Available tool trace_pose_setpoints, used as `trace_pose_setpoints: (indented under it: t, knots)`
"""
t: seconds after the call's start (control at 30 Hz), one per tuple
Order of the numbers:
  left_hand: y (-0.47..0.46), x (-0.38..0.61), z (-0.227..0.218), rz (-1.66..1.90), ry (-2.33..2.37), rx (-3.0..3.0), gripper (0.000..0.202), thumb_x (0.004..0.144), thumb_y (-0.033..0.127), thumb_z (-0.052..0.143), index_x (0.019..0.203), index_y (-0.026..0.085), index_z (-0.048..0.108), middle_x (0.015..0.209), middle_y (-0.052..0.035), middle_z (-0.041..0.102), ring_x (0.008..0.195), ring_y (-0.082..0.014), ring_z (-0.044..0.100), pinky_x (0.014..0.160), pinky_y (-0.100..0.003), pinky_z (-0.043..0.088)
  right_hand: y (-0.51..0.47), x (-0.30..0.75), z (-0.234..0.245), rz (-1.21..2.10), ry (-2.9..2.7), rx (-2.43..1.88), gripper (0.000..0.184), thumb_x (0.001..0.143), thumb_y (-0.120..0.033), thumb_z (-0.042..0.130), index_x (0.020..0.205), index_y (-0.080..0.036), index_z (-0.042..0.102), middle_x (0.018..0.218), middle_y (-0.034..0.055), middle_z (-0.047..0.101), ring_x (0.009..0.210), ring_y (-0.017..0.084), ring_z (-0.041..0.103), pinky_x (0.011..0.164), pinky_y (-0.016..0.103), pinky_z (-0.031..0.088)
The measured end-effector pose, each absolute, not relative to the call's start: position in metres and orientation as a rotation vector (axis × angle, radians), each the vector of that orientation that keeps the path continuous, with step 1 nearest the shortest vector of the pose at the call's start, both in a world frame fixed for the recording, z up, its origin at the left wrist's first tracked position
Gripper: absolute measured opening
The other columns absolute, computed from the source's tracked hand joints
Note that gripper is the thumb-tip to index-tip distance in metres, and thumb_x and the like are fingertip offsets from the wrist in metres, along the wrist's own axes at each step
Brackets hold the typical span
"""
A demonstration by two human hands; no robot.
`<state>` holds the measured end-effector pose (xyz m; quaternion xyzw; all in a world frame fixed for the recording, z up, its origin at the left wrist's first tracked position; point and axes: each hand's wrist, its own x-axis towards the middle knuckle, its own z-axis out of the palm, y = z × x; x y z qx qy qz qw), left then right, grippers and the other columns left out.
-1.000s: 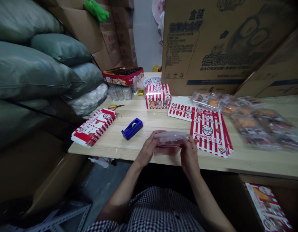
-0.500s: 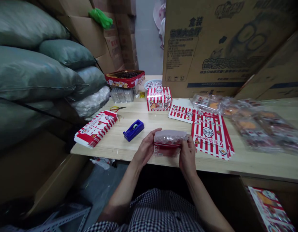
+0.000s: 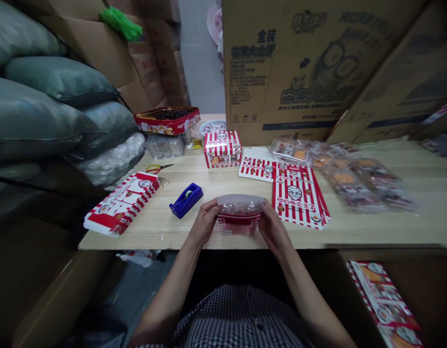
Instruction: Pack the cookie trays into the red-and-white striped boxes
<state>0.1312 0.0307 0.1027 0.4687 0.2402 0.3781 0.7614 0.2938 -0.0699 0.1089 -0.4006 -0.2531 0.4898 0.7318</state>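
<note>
Both my hands hold a small red box with a clear plastic bag over its top at the near edge of the wooden table. My left hand grips its left side, fingers curled round it. My right hand grips the right side the same way. A blue tape dispenser lies just left of my left hand. A stack of flat red-and-white striped cartons lies just right of my right hand.
Another stack of flat striped cartons lies at the table's left edge. A folded striped box, scissors, a red tin and clear snack packs stand further back. Big cardboard boxes and grey sacks surround the table.
The box in my hands has tipped upright, so its red front now faces me under the clear bag. The view has shifted a little to the right.
</note>
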Motion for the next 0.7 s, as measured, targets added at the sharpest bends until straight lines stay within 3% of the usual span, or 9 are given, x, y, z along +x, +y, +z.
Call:
trace_pose_setpoints:
  t: [0.23,0.33,0.43,0.7]
  knots:
    - [0.024,0.138,0.116,0.795,0.604,0.902,0.039,0.077,0.021,0.069,0.115,0.012,0.074,0.091,-0.0067,0.077,0.082,-0.0202,0.07,0.073,-0.026,0.05,-0.072,0.297,0.124,1.196,-0.41,-0.887,0.013,0.073,-0.02,0.072,0.085,-0.021,0.072,0.083,-0.0014,0.076,0.076,0.017,0.066,0.075,0.026,0.051]
    - [0.005,0.126,0.117,0.67,0.684,0.803,0.046,0.076,0.023,0.069,0.122,0.014,0.07,0.093,-0.0069,0.077,0.078,-0.0193,0.07,0.069,-0.025,0.051,-0.093,0.291,0.119,1.326,-0.298,-0.948,0.017,0.072,-0.019,0.073,0.089,-0.02,0.074,0.081,-0.0004,0.076,0.069,0.015,0.065,0.068,0.026,0.051]
    - [-0.015,0.113,0.1,0.536,0.781,0.698,0.044,0.073,0.021,0.07,0.117,0.017,0.073,0.089,-0.0054,0.077,0.071,-0.0173,0.069,0.067,-0.025,0.051,-0.114,0.284,0.097,1.452,-0.176,-1.003,0.018,0.066,-0.019,0.077,0.084,-0.02,0.074,0.077,0.0002,0.076,0.065,0.017,0.065,0.063,0.028,0.052]
    - [-0.028,0.098,0.026,0.621,0.82,0.551,0.028,0.064,0.014,0.077,0.092,0.015,0.077,0.082,-0.0027,0.076,0.066,-0.0129,0.067,0.069,-0.023,0.051,-0.118,0.28,0.037,1.469,-0.282,-1.055,0.023,0.064,-0.018,0.076,0.086,-0.024,0.076,0.089,0.0007,0.078,0.072,0.019,0.069,0.074,0.032,0.055]
